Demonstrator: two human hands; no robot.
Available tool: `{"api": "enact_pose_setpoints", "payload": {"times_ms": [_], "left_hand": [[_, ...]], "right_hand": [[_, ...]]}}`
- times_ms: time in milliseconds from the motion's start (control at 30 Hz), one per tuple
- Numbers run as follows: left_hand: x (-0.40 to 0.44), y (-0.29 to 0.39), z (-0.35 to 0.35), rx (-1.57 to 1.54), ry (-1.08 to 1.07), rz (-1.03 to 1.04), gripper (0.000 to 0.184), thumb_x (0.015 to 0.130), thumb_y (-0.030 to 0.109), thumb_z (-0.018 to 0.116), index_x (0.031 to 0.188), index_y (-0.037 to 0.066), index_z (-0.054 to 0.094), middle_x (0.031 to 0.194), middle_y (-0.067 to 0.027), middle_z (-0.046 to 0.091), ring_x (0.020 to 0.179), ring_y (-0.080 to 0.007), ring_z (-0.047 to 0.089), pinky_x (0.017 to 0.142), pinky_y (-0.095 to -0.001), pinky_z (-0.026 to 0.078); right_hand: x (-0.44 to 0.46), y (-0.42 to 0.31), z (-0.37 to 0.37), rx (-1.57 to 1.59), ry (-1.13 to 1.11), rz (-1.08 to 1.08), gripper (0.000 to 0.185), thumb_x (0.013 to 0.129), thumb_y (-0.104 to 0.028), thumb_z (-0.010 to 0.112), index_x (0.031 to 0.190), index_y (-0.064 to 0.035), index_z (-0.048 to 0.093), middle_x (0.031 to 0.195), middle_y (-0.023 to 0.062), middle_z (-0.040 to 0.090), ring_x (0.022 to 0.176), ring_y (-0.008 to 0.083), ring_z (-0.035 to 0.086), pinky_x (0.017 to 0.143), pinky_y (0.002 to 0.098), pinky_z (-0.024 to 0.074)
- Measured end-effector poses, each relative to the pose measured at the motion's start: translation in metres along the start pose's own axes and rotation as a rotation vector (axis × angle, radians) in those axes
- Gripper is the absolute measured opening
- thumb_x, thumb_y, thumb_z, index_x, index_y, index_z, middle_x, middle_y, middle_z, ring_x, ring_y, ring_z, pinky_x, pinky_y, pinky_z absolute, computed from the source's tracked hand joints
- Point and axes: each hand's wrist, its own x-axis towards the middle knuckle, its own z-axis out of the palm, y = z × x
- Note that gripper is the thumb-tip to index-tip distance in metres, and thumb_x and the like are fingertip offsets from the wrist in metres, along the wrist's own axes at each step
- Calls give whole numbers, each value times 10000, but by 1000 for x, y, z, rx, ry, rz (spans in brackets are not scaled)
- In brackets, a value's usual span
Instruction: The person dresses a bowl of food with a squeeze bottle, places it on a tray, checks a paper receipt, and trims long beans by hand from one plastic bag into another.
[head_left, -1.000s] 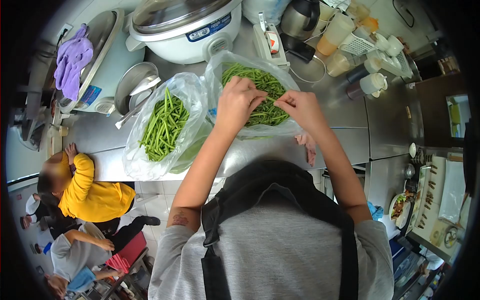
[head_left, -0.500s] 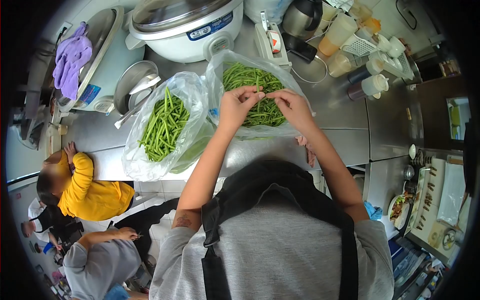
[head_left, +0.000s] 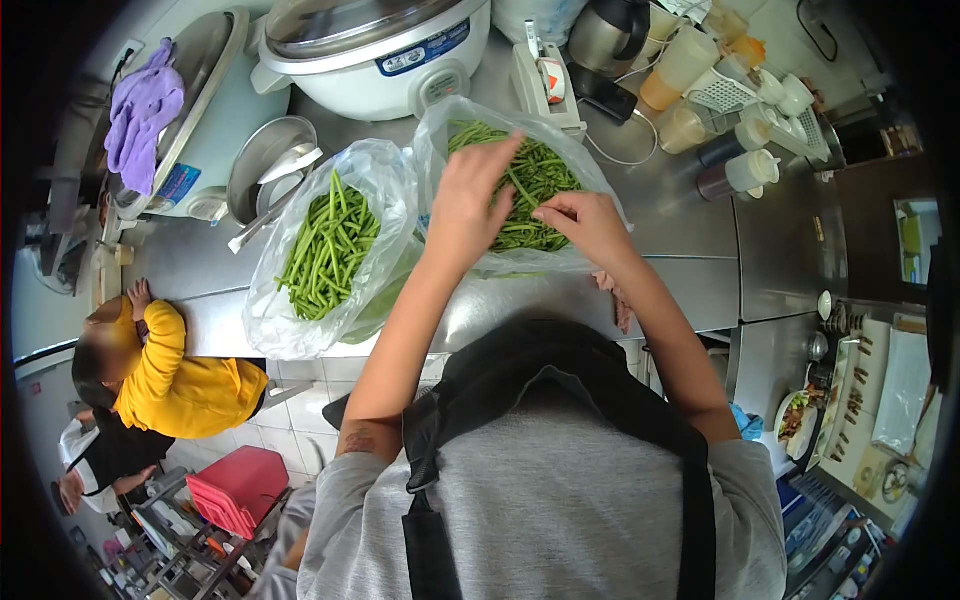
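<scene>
Green beans (head_left: pixel 540 170) fill an open clear plastic bag (head_left: pixel 433 140) on the steel counter. Over its left part is my left hand (head_left: pixel 470 205), fingers apart and slightly blurred, with nothing visible held. My right hand (head_left: pixel 588 222) is over the bag's right side, thumb and forefinger pinched; whatever may be between them is too small to make out. One bean stands out at an angle between the hands. To the left, a second plastic bag (head_left: pixel 392 190) holds more green beans (head_left: pixel 330 250).
Behind the bags stand a white rice cooker (head_left: pixel 370 75), a metal bowl (head_left: pixel 245 170) and a tape dispenser (head_left: pixel 548 85). Sauce bottles (head_left: pixel 740 172) are at the right. A person in yellow (head_left: pixel 190 375) leans at the counter's left; a red bin (head_left: pixel 238 490) is below.
My left hand has opened and shifted slightly, away from my right fingertips. The person in grey at lower left has moved right, mostly behind my body, uncovering the red bin.
</scene>
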Motion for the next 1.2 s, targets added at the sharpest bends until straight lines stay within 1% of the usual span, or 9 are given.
{"api": "enact_pose_setpoints", "payload": {"times_ms": [67, 233, 467, 567, 767, 833, 933, 1067, 1200], "left_hand": [[1, 10, -6, 33, -132, 138, 712, 759, 35, 721, 1421, 119, 474, 904, -91, 695, 962, -298, 617, 1042, -402, 375], [-7, 7, -9, -216, -265, -150, 742, 766, 9, 714, 1446, 94, 430, 855, -57, 713, 897, -238, 649, 986, -406, 448], [-29, 16, 8, -1216, -50, -734, 730, 850, -33, 668, 1477, -28, 296, 924, -86, 738, 869, -126, 687, 879, -301, 517], [-37, 16, -14, -1058, 79, -673, 730, 866, -35, 655, 1491, -9, 277, 911, -91, 735, 911, -163, 694, 866, -284, 518], [-58, -16, -125, -46, 220, -847, 472, 801, 89, 758, 1259, 101, 644, 926, -101, 725, 817, -179, 671, 840, -330, 507], [-61, -24, -137, 546, 212, -478, 401, 772, 160, 787, 1155, 83, 696, 991, -122, 700, 946, -264, 641, 903, -372, 470], [-44, 6, -120, 340, 234, -421, 336, 764, 188, 786, 1072, 78, 713, 1042, -118, 674, 1034, -310, 590, 928, -401, 441], [-38, 68, -6, -189, -196, -113, 315, 737, 146, 743, 1040, 68, 709, 1136, -132, 602, 1103, -315, 552, 936, -419, 454], [-54, 73, 118, 267, -304, 633, 401, 803, 214, 603, 1178, 84, 663, 1343, -97, 514, 1291, -291, 440, 1144, -451, 269]], "right_hand": [[1, -4, 0, -18, 0, -42, 229, 872, -243, 710, 912, -19, 737, 647, 63, 651, 563, 90, 548, 549, 265, 433], [2, -23, -16, -36, -21, -1, 238, 874, -252, 714, 851, -16, 725, 615, 31, 608, 560, 82, 533, 538, 255, 421], [11, -10, -4, 946, -38, 181, 188, 948, -211, 617, 940, -47, 710, 888, 17, 636, 786, 63, 564, 678, 206, 421], [18, -8, -8, 629, -2, 75, 214, 965, -203, 577, 1048, -52, 704, 969, 48, 660, 843, 118, 596, 766, 249, 460], [20, 29, 0, -289, 156, -358, 211, 896, -163, 619, 1053, -57, 713, 1039, 113, 691, 893, 303, 639, 824, 341, 497], [18, 27, 1, -213, 140, -328, 195, 877, -149, 632, 1032, -75, 726, 1010, 118, 698, 874, 300, 647, 805, 356, 509], [16, 9, -7, -122, 72, -130, 193, 866, -155, 654, 1030, -92, 734, 978, 123, 704, 792, 275, 659, 746, 348, 523], [21, 23, -25, -37, 180, -156, 190, 867, -164, 662, 1034, -115, 739, 939, 108, 706, 680, 188, 633, 651, 296, 504], [11, 11, -49, -36, 228, -81, 192, 873, -160, 659, 1042, -113, 736, 871, 82, 685, 632, 169, 595, 609, 296, 474]]}}
